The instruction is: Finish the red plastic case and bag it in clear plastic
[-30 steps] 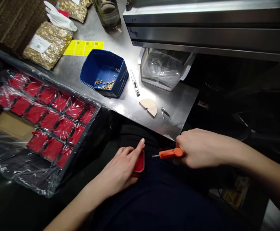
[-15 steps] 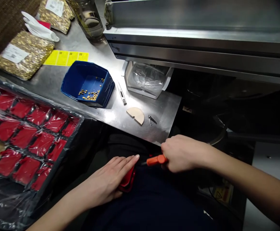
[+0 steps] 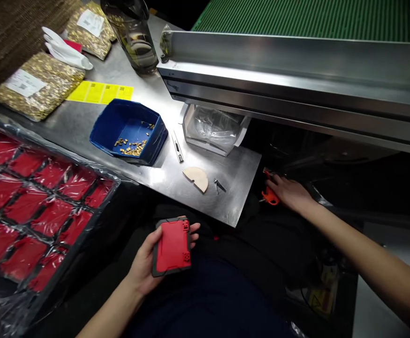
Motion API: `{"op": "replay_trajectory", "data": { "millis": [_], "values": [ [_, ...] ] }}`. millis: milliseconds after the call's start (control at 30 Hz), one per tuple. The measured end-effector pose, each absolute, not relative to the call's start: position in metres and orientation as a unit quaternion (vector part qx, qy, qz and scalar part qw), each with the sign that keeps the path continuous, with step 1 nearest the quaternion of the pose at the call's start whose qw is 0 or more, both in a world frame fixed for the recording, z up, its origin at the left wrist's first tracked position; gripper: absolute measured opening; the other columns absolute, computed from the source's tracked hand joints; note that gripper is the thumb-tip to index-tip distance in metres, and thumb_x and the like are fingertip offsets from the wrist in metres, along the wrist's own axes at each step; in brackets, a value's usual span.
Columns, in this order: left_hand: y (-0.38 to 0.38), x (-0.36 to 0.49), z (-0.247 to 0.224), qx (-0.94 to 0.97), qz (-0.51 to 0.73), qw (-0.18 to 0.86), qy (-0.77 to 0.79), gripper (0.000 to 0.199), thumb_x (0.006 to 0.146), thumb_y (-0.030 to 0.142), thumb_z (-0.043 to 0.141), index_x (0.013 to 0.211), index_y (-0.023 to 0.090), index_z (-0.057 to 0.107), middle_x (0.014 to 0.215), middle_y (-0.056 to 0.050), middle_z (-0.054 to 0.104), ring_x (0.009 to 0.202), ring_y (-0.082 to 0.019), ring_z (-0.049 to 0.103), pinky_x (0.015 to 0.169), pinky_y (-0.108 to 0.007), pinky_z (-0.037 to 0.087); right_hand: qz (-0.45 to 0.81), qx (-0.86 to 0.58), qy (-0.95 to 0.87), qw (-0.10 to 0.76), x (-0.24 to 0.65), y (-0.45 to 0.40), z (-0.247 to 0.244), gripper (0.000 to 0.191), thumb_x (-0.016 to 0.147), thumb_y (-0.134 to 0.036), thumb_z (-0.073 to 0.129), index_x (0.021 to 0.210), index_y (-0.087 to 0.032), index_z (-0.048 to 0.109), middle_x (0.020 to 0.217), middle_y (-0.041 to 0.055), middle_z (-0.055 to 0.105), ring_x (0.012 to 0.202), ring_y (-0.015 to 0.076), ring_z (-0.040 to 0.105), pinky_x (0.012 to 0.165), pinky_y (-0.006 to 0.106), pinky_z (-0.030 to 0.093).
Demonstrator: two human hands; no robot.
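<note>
Lying across my left hand (image 3: 145, 263) is a flat rectangular plastic case (image 3: 172, 249), red in the middle with a black rim and cut-out patterns at two corners. The thumb presses on its near side, and fingertips show beyond its far edge. Out to the right, past the table corner, my right hand (image 3: 292, 192) has its fingers on an orange-handled tool (image 3: 271, 196). Dark surroundings partly hide the tool, so its exact kind is unclear. Closest to the hands on the metal table (image 3: 222, 206) are a wooden half-disc (image 3: 197, 179) and a nail clipper (image 3: 219, 186).
A blue bin (image 3: 129, 131) holds small brass pieces. Beside it are a utility knife (image 3: 177, 148) and a white bin (image 3: 214, 129) with plastic bags. Bagged red parts (image 3: 52, 216) fill a divided box at left. A metal conveyor rail (image 3: 289, 94) crosses the upper right.
My left hand has turned over, bringing the case's red face into view. My right hand has moved away to the right and up with the orange-handled tool. The camera view has shifted slightly.
</note>
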State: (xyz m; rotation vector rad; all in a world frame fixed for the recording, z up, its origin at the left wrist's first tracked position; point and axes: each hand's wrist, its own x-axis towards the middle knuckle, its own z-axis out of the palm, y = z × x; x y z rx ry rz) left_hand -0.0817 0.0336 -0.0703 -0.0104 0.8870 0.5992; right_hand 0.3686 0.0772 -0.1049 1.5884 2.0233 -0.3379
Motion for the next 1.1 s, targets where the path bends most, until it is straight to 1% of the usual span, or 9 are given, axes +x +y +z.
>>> {"op": "replay_trajectory", "data": {
  "millis": [167, 333, 433, 567, 700, 767, 867, 967, 1100],
  "values": [
    [0.022, -0.07, -0.075, -0.04, 0.271, 0.859, 0.434, 0.05, 0.094, 0.04, 0.065, 0.139, 0.015, 0.061, 0.136, -0.017, 0.069, 0.124, -0.032, 0.067, 0.107, -0.045, 0.054, -0.109, 0.648, 0.709, 0.254, 0.369, 0.098, -0.145, 0.056, 0.1, -0.006, 0.02, 0.15, -0.011, 0.045, 0.14, 0.0277, 0.051, 0.099, 0.033, 0.065, 0.072, 0.039, 0.047],
    [0.026, -0.061, -0.07, 0.027, 0.246, 0.855, 0.456, 0.052, 0.091, 0.04, 0.072, 0.137, 0.019, 0.06, 0.126, -0.015, 0.073, 0.113, -0.031, 0.071, 0.095, -0.04, 0.058, -0.139, 0.694, 0.676, 0.203, 0.364, 0.092, -0.146, 0.058, 0.1, -0.008, 0.021, 0.155, -0.014, 0.04, 0.137, 0.025, 0.054, 0.107, 0.0351, 0.063, 0.073, 0.039, 0.05],
    [0.045, -0.033, -0.074, 0.135, 0.245, 0.845, 0.456, 0.047, 0.088, 0.041, 0.076, 0.127, 0.021, 0.061, 0.123, -0.013, 0.072, 0.104, -0.028, 0.072, 0.086, -0.036, 0.058, -0.162, 0.732, 0.644, 0.15, 0.359, 0.085, -0.126, 0.058, 0.098, -0.009, 0.027, 0.155, -0.012, 0.039, 0.137, 0.027, 0.053, 0.115, 0.0386, 0.06, 0.083, 0.045, 0.051],
    [0.067, 0.022, -0.085, 0.258, 0.231, 0.821, 0.455, 0.044, 0.091, 0.053, 0.068, 0.115, 0.018, 0.058, 0.101, -0.008, 0.07, 0.084, -0.019, 0.068, 0.074, -0.029, 0.054, -0.221, 0.773, 0.594, 0.042, 0.323, 0.059, -0.092, 0.049, 0.107, -0.03, 0.024, 0.143, -0.008, 0.05, 0.138, 0.0282, 0.055, 0.122, 0.0383, 0.059, 0.098, 0.05, 0.049],
    [0.068, 0.058, -0.09, 0.359, 0.22, 0.783, 0.458, 0.041, 0.099, 0.058, 0.049, 0.109, 0.019, 0.054, 0.092, -0.005, 0.065, 0.076, -0.017, 0.063, 0.07, -0.029, 0.051, -0.426, 0.707, 0.562, -0.063, 0.257, 0.007, -0.079, 0.059, 0.109, -0.054, 0.019, 0.132, -0.021, 0.061, 0.105, 0.0088, 0.075, 0.083, 0.0198, 0.073, 0.074, 0.03, 0.058],
    [0.065, 0.059, -0.089, 0.442, 0.201, 0.742, 0.461, 0.041, 0.102, 0.058, 0.042, 0.106, 0.019, 0.055, 0.09, -0.005, 0.065, 0.078, -0.019, 0.063, 0.072, -0.032, 0.052, -0.603, 0.657, 0.394, -0.224, 0.228, -0.018, -0.085, 0.061, 0.102, -0.065, 0.04, 0.143, -0.021, 0.053, 0.113, 0.0114, 0.075, 0.085, 0.0228, 0.074, 0.075, 0.034, 0.06],
    [0.073, 0.045, -0.083, 0.585, 0.177, 0.64, 0.466, 0.037, 0.1, 0.053, 0.051, 0.114, 0.019, 0.06, 0.103, -0.009, 0.066, 0.096, -0.026, 0.062, 0.09, -0.042, 0.05, -0.66, 0.633, 0.228, -0.335, 0.204, -0.04, -0.098, 0.074, 0.088, -0.071, 0.062, 0.141, -0.021, 0.051, 0.12, 0.0136, 0.074, 0.1, 0.029, 0.073, 0.076, 0.035, 0.059],
    [0.1, 0.031, -0.082, 0.708, 0.161, 0.517, 0.452, 0.032, 0.097, 0.038, 0.061, 0.124, 0.022, 0.06, 0.124, -0.012, 0.059, 0.118, -0.032, 0.053, 0.105, -0.049, 0.04, -0.616, 0.703, 0.245, -0.257, 0.202, -0.042, -0.108, 0.075, 0.088, -0.076, 0.055, 0.137, -0.02, 0.049, 0.103, 0.0102, 0.077, 0.087, 0.0281, 0.075, 0.066, 0.033, 0.057],
    [0.155, 0.037, -0.097, 0.823, 0.113, 0.418, 0.368, 0.017, 0.092, 0.021, 0.064, 0.107, 0.025, 0.068, 0.123, -0.009, 0.06, 0.114, -0.03, 0.053, 0.101, -0.044, 0.044, -0.535, 0.766, 0.317, -0.162, 0.209, -0.023, -0.107, 0.059, 0.092, -0.071, 0.048, 0.126, -0.023, 0.05, 0.084, 0.003, 0.074, 0.072, 0.0249, 0.074, 0.063, 0.031, 0.052]
  ]
}}
